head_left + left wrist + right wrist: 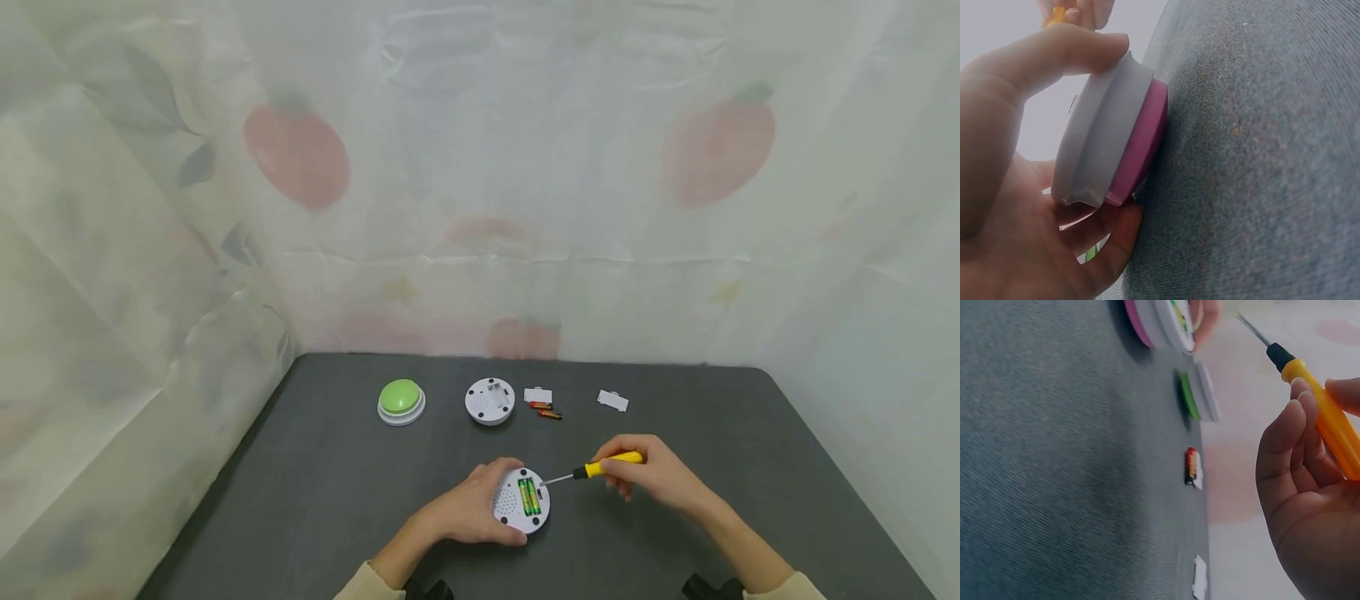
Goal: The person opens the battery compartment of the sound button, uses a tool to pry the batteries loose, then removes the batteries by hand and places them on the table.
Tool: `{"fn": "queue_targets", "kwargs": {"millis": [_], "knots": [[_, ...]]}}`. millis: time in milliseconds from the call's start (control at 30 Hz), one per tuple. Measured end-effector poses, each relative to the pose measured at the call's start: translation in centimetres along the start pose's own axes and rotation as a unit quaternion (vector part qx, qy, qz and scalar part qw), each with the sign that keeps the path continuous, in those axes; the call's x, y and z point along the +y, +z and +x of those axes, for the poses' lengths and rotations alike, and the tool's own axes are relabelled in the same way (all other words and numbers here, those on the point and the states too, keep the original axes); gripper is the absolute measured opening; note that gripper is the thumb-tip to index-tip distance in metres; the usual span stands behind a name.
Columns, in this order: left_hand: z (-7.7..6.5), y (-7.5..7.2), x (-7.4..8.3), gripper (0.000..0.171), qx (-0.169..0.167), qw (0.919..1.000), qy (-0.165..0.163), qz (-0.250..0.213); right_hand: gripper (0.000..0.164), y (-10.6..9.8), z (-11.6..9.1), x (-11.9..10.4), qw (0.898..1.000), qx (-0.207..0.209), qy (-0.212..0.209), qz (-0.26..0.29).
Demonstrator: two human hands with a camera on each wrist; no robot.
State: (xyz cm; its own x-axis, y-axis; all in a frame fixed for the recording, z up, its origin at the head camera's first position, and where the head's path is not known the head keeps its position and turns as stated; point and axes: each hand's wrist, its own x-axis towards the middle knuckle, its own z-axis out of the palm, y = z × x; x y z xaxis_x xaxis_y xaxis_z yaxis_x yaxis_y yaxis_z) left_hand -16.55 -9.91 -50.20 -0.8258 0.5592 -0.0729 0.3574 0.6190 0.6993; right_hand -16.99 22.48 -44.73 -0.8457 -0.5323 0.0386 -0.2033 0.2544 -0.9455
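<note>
My left hand (472,504) grips a round push-button device (511,519) by its rim, thumb and fingers on opposite sides. The device lies underside up; its pink dome (1141,147) faces the table in the left wrist view. Two green batteries (529,497) sit side by side in its uncovered compartment. My right hand (651,471) holds a screwdriver (1322,406) by its yellow handle. In the head view the tip overlaps the device's right edge beside the batteries; in the right wrist view it looks apart from the device.
Farther back stand a green-domed button (400,397) and another upturned button (489,402) with an uncovered compartment. Near them lie two red-and-black batteries (550,414) and a white cover (537,395). A second white cover (613,401) lies to the right on the dark table (322,475).
</note>
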Motion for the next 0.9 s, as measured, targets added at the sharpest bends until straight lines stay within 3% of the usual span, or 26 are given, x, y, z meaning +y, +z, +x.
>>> {"fn": "queue_targets", "kwargs": {"millis": [500,900], "knots": [[0.0,-0.1,0.1,0.092,-0.007,1.0,-0.001,-0.002,0.02,1.2,0.1,1.4,0.999,-0.035,0.036,-0.007],[0.2,0.0,0.0,0.092,-0.012,0.9999,-0.006,-0.005,0.023,2.4,0.7,0.8,0.997,-0.029,0.07,-0.033]]}}
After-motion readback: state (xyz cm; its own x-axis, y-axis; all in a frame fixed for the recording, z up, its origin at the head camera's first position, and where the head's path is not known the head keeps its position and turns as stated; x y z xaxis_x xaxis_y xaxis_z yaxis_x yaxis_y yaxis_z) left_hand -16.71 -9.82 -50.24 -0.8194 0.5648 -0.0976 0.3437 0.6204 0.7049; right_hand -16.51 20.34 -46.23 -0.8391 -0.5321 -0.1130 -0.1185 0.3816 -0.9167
